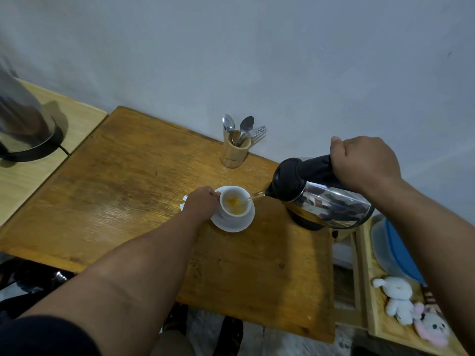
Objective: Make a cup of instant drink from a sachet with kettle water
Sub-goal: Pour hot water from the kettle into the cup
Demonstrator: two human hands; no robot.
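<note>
A brown wooden table by a pale blue-grey wall

The wall (257,60) is plain and fills the top, from 10 o'clock to 2 o'clock. The wooden table (115,191) sits in the middle, its far edge touching the wall. At 9 o'clock a lighter wood table (23,181) stands just beside it. At 12 o'clock on the brown table is a wooden cup (235,151) with spoons and a fork. At 4 o'clock a light wood shelf (372,299) holds a white toy bunny (397,303), a pink toy (431,327) and a blue-lidded tub (393,250). The grey floor (277,340) shows at 6 o'clock. The light is dim.
</note>
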